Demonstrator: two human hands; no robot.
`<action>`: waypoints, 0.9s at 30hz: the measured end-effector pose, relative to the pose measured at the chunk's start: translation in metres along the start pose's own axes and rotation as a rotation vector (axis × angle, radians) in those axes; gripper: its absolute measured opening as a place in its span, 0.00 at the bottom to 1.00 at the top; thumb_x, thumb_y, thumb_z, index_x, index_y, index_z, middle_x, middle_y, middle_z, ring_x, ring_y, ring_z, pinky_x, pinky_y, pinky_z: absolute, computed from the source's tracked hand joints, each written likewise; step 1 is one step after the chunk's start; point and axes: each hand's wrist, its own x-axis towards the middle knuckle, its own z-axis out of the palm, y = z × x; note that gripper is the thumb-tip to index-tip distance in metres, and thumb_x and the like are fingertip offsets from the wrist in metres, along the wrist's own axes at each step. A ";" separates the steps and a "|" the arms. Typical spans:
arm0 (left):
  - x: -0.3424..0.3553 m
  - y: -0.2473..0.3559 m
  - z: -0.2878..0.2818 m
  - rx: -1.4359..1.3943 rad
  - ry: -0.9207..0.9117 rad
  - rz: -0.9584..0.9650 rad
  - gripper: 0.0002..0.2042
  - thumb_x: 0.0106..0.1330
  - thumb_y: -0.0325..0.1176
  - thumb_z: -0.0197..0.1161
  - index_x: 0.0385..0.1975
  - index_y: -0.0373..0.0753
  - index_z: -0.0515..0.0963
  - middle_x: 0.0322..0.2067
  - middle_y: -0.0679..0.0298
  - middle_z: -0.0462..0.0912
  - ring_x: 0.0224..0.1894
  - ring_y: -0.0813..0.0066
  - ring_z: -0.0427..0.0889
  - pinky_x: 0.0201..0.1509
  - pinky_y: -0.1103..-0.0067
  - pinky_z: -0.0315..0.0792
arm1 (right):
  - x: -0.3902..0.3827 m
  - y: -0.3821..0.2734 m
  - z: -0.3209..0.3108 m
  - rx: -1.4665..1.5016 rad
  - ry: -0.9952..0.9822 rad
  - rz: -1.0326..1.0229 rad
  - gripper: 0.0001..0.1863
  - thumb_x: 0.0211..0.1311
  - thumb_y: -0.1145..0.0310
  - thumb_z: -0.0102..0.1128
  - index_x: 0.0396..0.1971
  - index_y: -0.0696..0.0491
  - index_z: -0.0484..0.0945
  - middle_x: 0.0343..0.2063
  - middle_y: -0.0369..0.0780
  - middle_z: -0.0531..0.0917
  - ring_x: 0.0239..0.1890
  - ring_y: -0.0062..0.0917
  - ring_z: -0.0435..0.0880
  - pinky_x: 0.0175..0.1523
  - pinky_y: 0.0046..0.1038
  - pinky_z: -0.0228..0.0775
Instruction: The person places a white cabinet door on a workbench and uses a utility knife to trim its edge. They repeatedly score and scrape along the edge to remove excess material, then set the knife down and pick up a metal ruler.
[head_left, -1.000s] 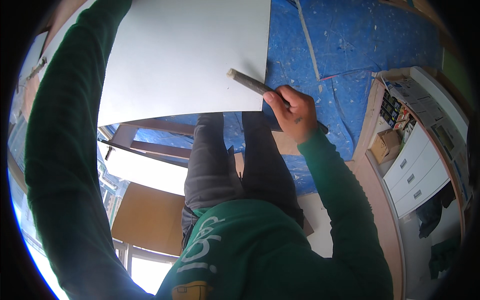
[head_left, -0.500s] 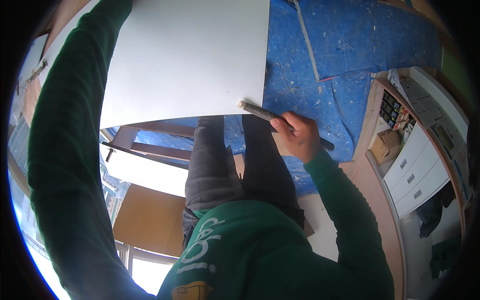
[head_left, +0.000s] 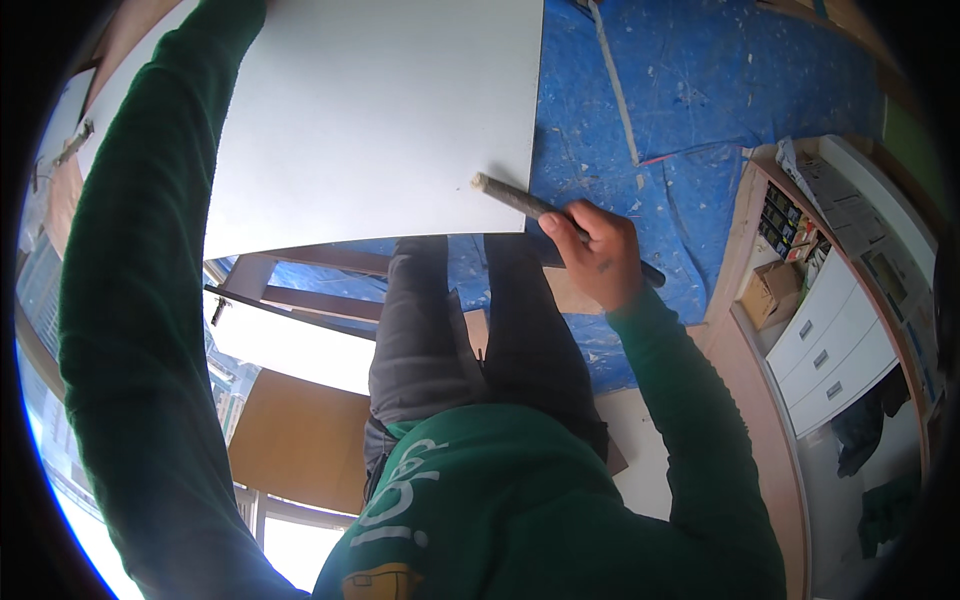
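Note:
A large smooth white panel (head_left: 370, 120) stretches out in front of me, its lower right corner in front of my legs. My right hand (head_left: 600, 255) is closed around a dark round stick (head_left: 515, 198), the thumb lying along it. The stick's pale, rough tip is over the panel near its right edge; I cannot tell whether it touches. Its other end sticks out beyond my palm, over the blue sheet. My left arm, in a green sleeve (head_left: 140, 290), reaches forward along the panel's left side. The left hand lies past the top edge of the picture.
Paint-flecked blue sheeting (head_left: 690, 90) covers the floor to the right and beneath the panel. A white drawer cabinet (head_left: 835, 340) stands at the right, beside shelves with a cardboard box (head_left: 770, 295). Below the panel are brown wooden bars (head_left: 325, 258) and a tan board (head_left: 300, 440).
My right hand has moved slightly up and left, bringing the stick's tip further in over the panel. The left arm and the panel have barely shifted.

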 end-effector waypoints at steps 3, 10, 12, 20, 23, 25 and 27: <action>0.011 -0.017 0.008 0.067 -0.006 0.006 0.36 0.76 0.53 0.53 0.76 0.35 0.61 0.76 0.49 0.61 0.79 0.55 0.57 0.83 0.67 0.48 | 0.058 -0.018 0.002 -0.002 0.044 -0.039 0.22 0.71 0.57 0.67 0.22 0.55 0.75 0.14 0.43 0.74 0.14 0.35 0.74 0.22 0.34 0.63; 0.007 -0.008 -0.001 0.008 0.001 -0.012 0.35 0.75 0.51 0.55 0.75 0.34 0.62 0.76 0.48 0.62 0.78 0.53 0.59 0.82 0.68 0.50 | -0.015 0.011 0.005 -0.017 -0.005 -0.024 0.24 0.70 0.56 0.68 0.19 0.55 0.72 0.13 0.43 0.72 0.13 0.35 0.71 0.22 0.33 0.62; 0.010 -0.012 0.002 0.031 -0.004 -0.014 0.35 0.75 0.51 0.55 0.75 0.34 0.62 0.76 0.48 0.62 0.78 0.53 0.59 0.82 0.67 0.50 | -0.008 0.003 0.002 -0.033 0.030 -0.025 0.23 0.70 0.56 0.69 0.20 0.54 0.73 0.13 0.43 0.73 0.14 0.35 0.71 0.22 0.33 0.63; 0.012 -0.022 0.011 0.054 0.005 0.002 0.36 0.75 0.53 0.54 0.75 0.34 0.62 0.76 0.47 0.61 0.79 0.53 0.58 0.83 0.67 0.50 | 0.022 -0.002 0.001 -0.043 0.031 -0.039 0.20 0.71 0.57 0.68 0.23 0.54 0.78 0.15 0.43 0.77 0.16 0.37 0.77 0.24 0.34 0.67; 0.016 -0.020 0.008 0.057 -0.007 0.009 0.36 0.75 0.53 0.53 0.75 0.34 0.62 0.76 0.48 0.61 0.79 0.53 0.57 0.83 0.66 0.49 | -0.024 0.008 -0.003 -0.008 -0.046 0.101 0.19 0.71 0.57 0.68 0.23 0.55 0.78 0.16 0.44 0.78 0.18 0.38 0.80 0.25 0.35 0.68; 0.014 -0.021 0.005 0.082 -0.015 0.005 0.36 0.75 0.53 0.53 0.75 0.34 0.62 0.76 0.48 0.61 0.79 0.53 0.57 0.83 0.66 0.48 | 0.010 -0.002 0.001 -0.012 0.012 0.014 0.20 0.71 0.56 0.68 0.24 0.55 0.78 0.15 0.43 0.77 0.17 0.34 0.78 0.25 0.34 0.67; 0.013 -0.022 0.003 0.128 -0.003 0.002 0.35 0.76 0.52 0.53 0.75 0.34 0.61 0.76 0.48 0.61 0.79 0.53 0.57 0.83 0.66 0.48 | 0.067 -0.015 0.001 0.027 0.078 0.001 0.21 0.71 0.55 0.67 0.24 0.55 0.79 0.15 0.41 0.76 0.16 0.28 0.75 0.24 0.32 0.65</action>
